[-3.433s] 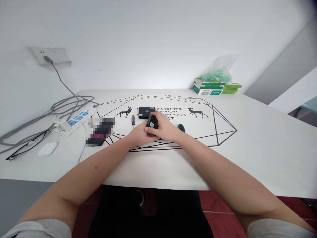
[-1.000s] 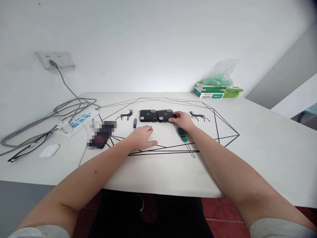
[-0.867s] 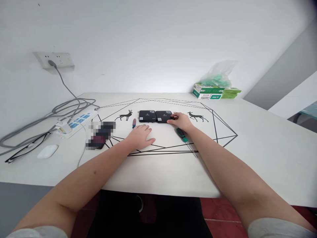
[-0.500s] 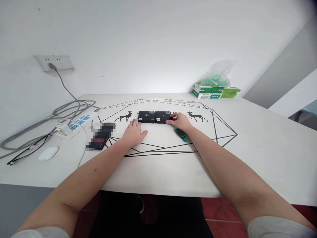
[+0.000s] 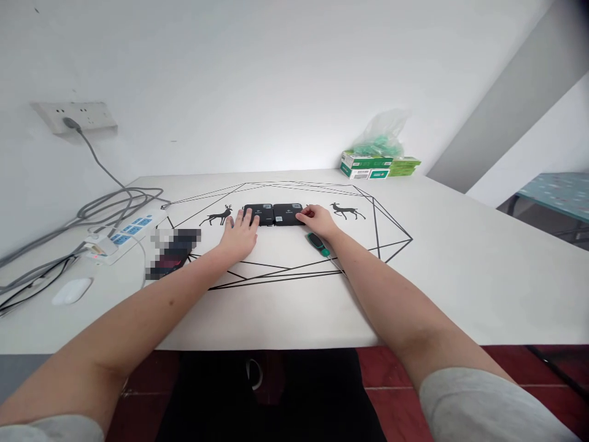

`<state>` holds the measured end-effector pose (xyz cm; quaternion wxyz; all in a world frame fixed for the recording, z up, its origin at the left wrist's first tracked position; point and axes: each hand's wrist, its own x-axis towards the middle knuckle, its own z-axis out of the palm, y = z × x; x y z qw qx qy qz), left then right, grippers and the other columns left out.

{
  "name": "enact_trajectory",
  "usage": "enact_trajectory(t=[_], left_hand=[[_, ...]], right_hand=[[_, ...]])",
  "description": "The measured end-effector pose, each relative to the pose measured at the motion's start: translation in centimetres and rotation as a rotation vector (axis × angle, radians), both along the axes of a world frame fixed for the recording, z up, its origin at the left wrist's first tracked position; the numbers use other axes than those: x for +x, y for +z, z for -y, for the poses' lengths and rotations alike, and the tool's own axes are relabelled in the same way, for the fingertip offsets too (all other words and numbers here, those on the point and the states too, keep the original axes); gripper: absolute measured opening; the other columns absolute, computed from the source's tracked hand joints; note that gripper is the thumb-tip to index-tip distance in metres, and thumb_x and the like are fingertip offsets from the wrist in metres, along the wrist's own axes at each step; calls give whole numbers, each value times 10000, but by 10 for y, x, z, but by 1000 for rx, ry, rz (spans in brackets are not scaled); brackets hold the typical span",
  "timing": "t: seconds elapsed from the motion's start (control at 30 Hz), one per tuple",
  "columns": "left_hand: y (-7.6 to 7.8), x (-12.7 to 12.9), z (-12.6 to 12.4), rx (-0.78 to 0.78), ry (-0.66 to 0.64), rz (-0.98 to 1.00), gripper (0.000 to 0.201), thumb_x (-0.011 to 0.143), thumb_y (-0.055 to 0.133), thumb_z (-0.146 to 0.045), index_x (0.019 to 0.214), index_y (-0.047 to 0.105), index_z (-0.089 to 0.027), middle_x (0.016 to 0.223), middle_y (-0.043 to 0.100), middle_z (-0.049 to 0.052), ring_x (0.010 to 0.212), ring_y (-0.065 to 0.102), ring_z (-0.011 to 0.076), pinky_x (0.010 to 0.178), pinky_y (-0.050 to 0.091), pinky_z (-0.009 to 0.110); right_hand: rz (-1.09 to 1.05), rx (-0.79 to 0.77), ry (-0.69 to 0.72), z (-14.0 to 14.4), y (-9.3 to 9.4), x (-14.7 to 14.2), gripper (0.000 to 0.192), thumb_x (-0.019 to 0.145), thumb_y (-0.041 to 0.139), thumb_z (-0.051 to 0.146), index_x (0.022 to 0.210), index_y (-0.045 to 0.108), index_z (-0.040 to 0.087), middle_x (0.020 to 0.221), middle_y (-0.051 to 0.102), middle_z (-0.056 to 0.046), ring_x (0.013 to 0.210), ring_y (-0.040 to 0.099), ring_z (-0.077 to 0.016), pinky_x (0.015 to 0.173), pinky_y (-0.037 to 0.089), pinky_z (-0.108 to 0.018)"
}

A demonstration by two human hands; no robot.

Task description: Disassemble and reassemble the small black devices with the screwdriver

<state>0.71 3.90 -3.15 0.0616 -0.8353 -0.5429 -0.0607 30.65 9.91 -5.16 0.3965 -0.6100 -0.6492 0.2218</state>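
Flanking two black boxes [image 5: 273, 214]: left hand [image 5: 239, 233], right hand [image 5: 317, 222].

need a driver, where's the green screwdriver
Head view: the green screwdriver lies on the table just under the right hand, near the two black boxes.

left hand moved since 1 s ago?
Yes. The left hand slid away from the person, from the white table's printed lines up to the left small black box, fingertips touching it.
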Motion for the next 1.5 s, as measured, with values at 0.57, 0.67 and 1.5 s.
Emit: enact_trajectory(t=[0.57,0.67,1.5], left_hand=[[16,45,-92,-240,156,165,823,1059,326,-731,1704,401,-225,1744,429,205,1616,365,402,1260,357,588],[18,45,-90,-237,159,161,816,1058,319,-734,1688,418,-225,1725,446,211,1599,384,403,1239,383,586],[0,39,8,-34,138,169,1037,890,553,-835,1708,376,-222,1730,439,249,1625,341,474,1291,261,717]], right_hand=[[-11,20,20,-3,-3,1,149,895,686,366,888,731,224,986,794,-51,920,698,-212,915,552,-360],[6,27,16,-5,-4,1,130,893,686,352,880,723,229,981,788,-52,915,695,-214,920,556,-365],[40,37,-65,-6,-2,-3,106,878,642,327,819,639,239,886,758,-39,864,647,-208,881,514,-345]])
